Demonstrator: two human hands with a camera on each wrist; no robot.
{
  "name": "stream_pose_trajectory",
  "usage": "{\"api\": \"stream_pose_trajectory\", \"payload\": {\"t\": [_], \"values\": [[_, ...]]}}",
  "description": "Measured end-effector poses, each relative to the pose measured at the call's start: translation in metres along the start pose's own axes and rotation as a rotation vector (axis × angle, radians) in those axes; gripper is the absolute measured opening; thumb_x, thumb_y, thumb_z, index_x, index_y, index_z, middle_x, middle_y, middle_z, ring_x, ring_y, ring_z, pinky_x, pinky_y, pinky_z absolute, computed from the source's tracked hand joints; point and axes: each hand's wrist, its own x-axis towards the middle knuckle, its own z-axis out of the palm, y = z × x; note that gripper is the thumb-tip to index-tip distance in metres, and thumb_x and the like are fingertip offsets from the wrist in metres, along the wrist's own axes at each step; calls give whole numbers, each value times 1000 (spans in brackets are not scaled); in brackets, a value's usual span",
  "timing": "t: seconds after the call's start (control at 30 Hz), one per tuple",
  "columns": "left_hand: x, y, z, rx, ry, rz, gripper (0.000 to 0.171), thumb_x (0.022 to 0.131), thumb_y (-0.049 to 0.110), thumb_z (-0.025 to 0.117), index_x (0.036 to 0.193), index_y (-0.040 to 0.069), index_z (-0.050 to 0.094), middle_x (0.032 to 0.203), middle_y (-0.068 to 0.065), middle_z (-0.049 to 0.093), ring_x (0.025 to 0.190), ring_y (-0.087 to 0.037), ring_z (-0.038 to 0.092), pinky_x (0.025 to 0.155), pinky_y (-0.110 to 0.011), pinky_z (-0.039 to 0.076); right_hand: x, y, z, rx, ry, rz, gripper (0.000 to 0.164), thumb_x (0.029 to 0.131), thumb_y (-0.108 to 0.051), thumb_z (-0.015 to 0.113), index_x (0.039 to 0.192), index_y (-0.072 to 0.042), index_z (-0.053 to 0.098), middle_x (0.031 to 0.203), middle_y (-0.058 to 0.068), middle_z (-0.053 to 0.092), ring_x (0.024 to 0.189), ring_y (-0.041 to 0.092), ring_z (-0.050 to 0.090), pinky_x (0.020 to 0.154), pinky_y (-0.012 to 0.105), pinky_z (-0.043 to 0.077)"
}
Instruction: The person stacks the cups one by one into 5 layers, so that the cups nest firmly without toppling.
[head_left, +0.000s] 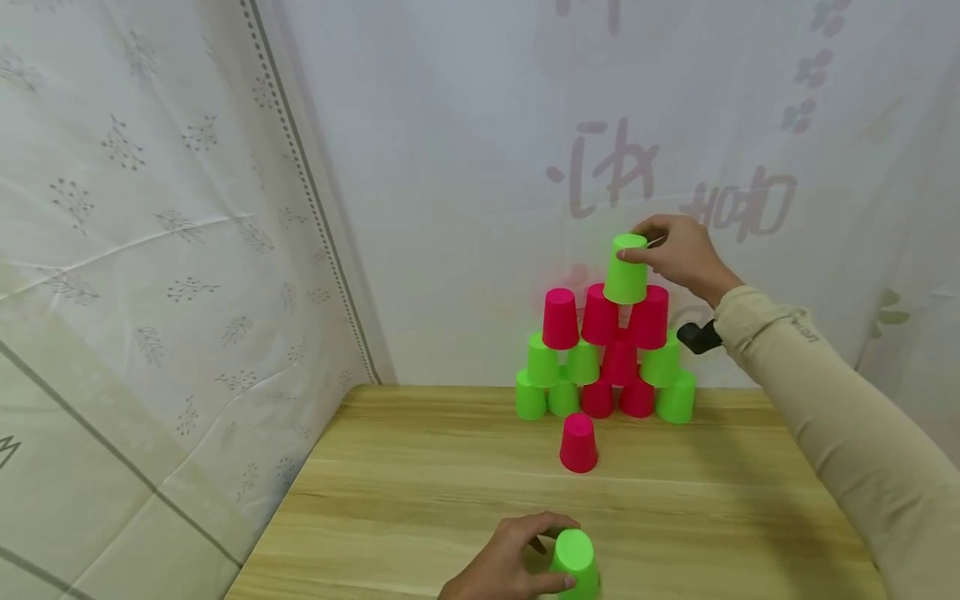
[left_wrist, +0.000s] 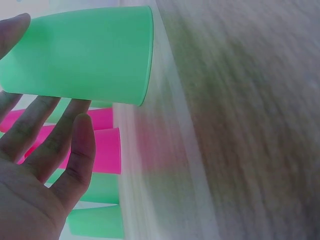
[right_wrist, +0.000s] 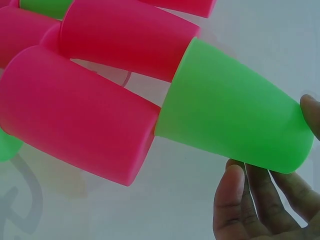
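My right hand (head_left: pixel 678 254) pinches an upside-down green cup (head_left: pixel 628 271) between thumb and fingers. In the right wrist view this green cup (right_wrist: pixel 235 110) meets two pink cups, bridging the gap between them. Those two pink cups (head_left: pixel 601 315) and a third pink cup (head_left: pixel 561 319) form the row below. Near the table's front, my left hand (head_left: pixel 506 560) holds another upside-down green cup (head_left: pixel 576 562), thumb on one side and fingers on the other. I cannot tell whether its rim touches the table. One pink cup (head_left: pixel 578 443) stands alone, upside down, between that hand and the stack.
Under the pink row, green cups (head_left: pixel 543 360) and a pink cup (head_left: pixel 620 361) make a second tier, resting on a bottom row with several more cups (head_left: pixel 677 397). The wooden table (head_left: pixel 420 483) meets a white cloth wall (head_left: pixel 450 208) just behind. A black object (head_left: pixel 699 337) shows beside my right sleeve.
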Motion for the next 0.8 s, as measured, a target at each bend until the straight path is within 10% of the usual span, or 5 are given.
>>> {"api": "stream_pose_trajectory", "payload": {"t": [0.37, 0.8], "values": [[2, 3, -8, 48, 42, 41, 44, 91, 29, 75, 132, 25, 58, 121, 10, 69, 109, 2, 62, 89, -24, 56, -4, -2, -4, -34, -133, 47, 99, 86, -55, 72, 159, -11, 22, 150, 27, 42, 132, 44, 47, 103, 61, 47], [19, 30, -64, 161, 138, 49, 44, 91, 33, 75, 131, 22, 60, 119, 7, 71, 108, -5, 65, 86, -25, 54, -43, 9, -17, 11, -77, 32, 99, 86, -58, 71, 161, -20, 18, 160, 20, 31, 141, 43, 38, 105, 66, 42]]}}
